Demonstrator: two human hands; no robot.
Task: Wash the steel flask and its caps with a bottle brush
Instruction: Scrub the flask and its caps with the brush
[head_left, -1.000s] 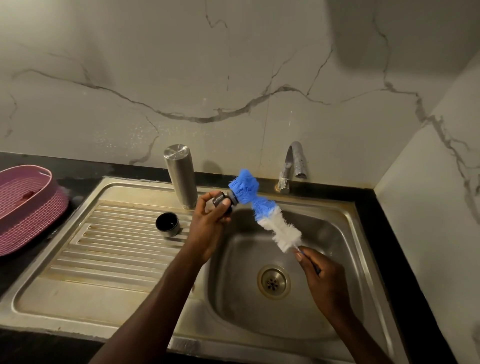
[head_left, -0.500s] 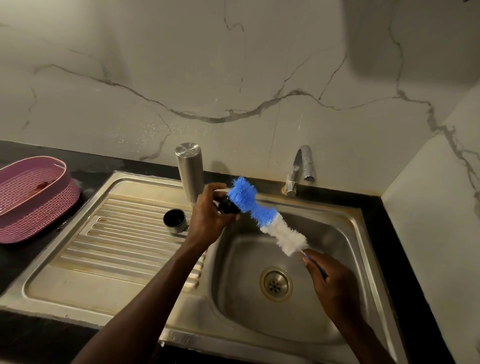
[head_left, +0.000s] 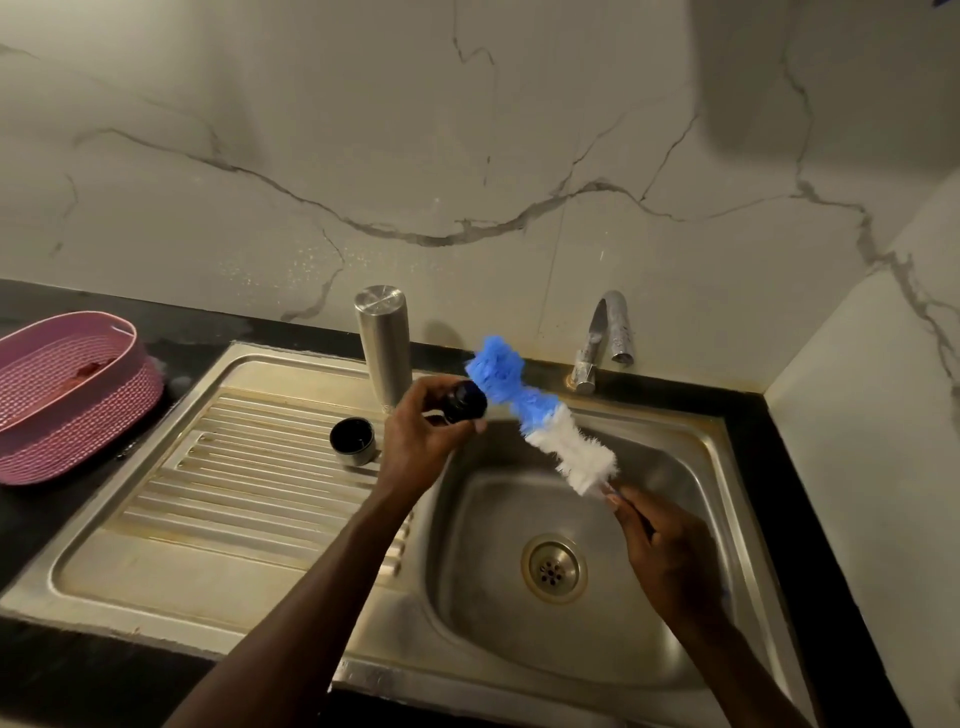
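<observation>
At the centre of the frame the left hand (head_left: 423, 439) holds a small dark cap (head_left: 465, 408) above the near edge of the basin, fingers and thumb curled round it, with its open side turned toward the brush. The right hand (head_left: 670, 561), lower right of centre, grips the handle of the bottle brush (head_left: 540, 418) with its fingers closed round it; most of the handle is hidden inside the fist. The brush slants up and to the left from that hand, white bristles nearest the handle and blue bristles at the tip, and the blue tip sits just beside the cap, touching or nearly touching its rim. The steel flask (head_left: 383, 345) stands upright at the back of the drainboard, above and left of the left hand, apparently mouth down with its flat base on top. A second cap (head_left: 353, 440), steel outside and dark inside, stands on the ribbed drainboard left of the left hand, open side up. The steel sink (head_left: 291, 597) fills the lower middle of the frame, its drain showing between the two forearms. A tap (head_left: 605, 338) rises at the back, right of centre, and a pink basket (head_left: 78, 415) sits on the dark counter at the left edge.
</observation>
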